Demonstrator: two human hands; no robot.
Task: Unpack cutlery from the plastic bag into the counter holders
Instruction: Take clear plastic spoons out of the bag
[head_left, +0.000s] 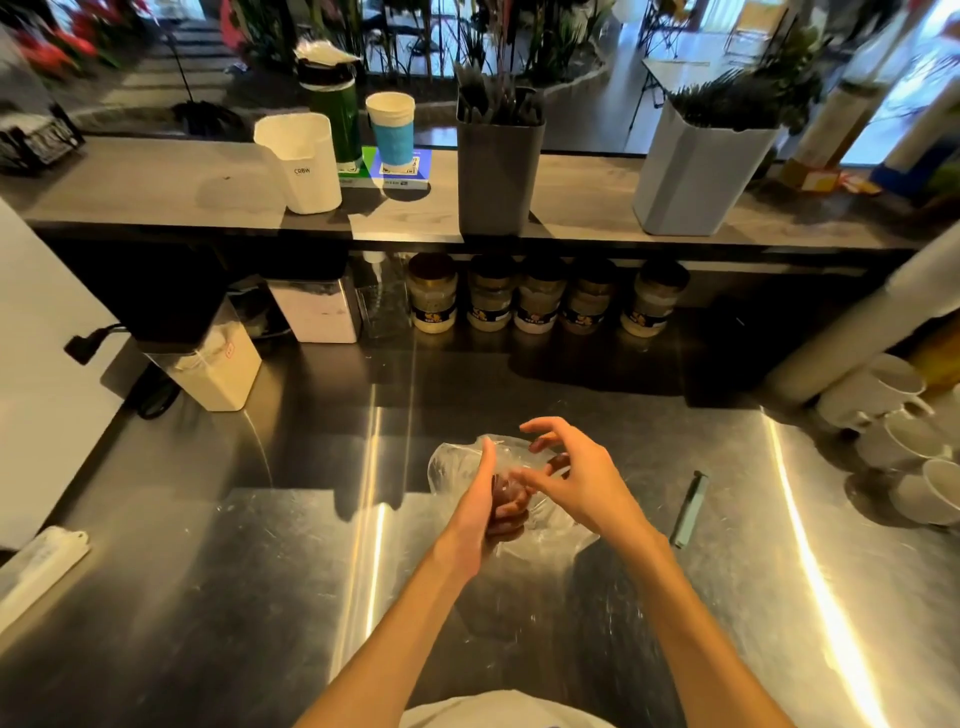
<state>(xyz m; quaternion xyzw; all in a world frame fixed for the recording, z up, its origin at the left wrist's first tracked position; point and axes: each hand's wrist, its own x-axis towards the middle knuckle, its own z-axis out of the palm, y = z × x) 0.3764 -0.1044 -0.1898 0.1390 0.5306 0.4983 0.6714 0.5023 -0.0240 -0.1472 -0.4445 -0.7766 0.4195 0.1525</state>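
Both hands hold a crumpled clear plastic bag (457, 467) just above the steel counter (260, 571). My left hand (480, 504) grips it from the left, its curled fingers showing through the plastic. My right hand (571, 478) is on the bag's right side, with thumb and forefinger spread and the other fingers curled behind the film. No cutlery is visible in the bag. On the raised shelf stand a dark grey holder (498, 176) and a pale grey holder (696, 176), both filled with black cutlery, and a white holder (304, 166).
A slim dark pen-like object (689, 512) lies on the counter right of the bag. White mugs (904, 431) are stacked at the right edge. Several jars (540, 299) and storage containers (218, 364) line the back under the shelf. A blue-sleeved cup (392, 132) and green bottle (335, 111) stand on the shelf.
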